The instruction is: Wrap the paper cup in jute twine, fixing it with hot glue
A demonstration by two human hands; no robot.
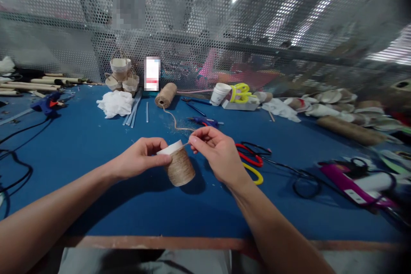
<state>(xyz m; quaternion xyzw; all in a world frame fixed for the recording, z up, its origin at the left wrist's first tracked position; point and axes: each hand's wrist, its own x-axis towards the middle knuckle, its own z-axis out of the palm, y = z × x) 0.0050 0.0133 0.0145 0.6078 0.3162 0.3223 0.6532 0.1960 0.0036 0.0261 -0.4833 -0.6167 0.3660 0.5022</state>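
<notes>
My left hand (141, 158) is closed around the rim end of a white cup (171, 148), thumb on the near side. Most of the cup's side is wrapped in rows of brown jute twine (181, 171), and it is tilted above the blue table. With thumb and fingertips, my right hand (220, 150) pinches the twine strand beside the rim, to the right of the cup. Behind my hands, the loose strand (175, 123) runs across the table to a twine spool (167, 94) lying on its side.
A blue glue gun (207, 121) lies behind my right hand, near clear glue sticks (131, 113). Red-handled scissors (255, 160), black cables and a purple tool (340, 182) are on the right. Another blue glue gun (46, 103) is at left. Perforated metal panels (192, 43) stand behind the table.
</notes>
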